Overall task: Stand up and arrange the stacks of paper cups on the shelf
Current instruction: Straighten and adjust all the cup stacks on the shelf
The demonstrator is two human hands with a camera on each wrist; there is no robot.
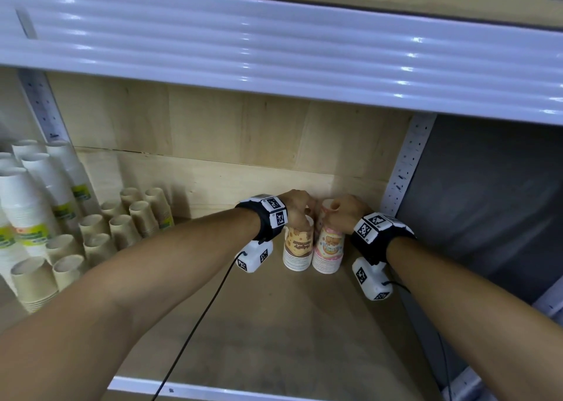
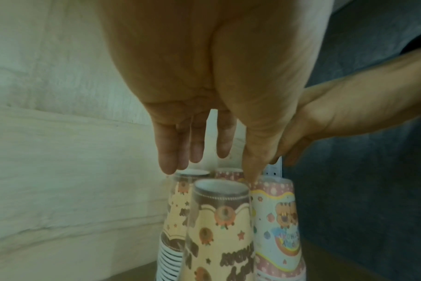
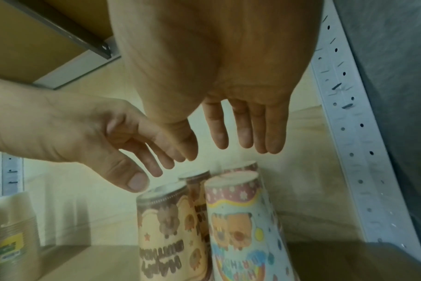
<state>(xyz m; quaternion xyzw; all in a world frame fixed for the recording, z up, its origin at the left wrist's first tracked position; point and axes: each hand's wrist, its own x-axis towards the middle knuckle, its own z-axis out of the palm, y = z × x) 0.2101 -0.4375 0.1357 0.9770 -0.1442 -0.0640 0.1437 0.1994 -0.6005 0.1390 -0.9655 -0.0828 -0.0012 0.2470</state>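
Head view, item: our left hand and right hand, fingers straight and loosely spread, above upright printed cup stacks at shelf's two o'clock.

- Both forearms, bare, run from the lower corners of the head view toward its centre, converging.
- Each wrist carries a black band with white marker blocks and a small white camera unit hanging beneath.
- The left hand sits just left of centre, palm down, fingers straight and pointing downward, slightly spread, thumb extended.
- The right hand sits just beside it, also palm down, fingers straight and hanging downward.
- In the wrist views neither hand grips anything.
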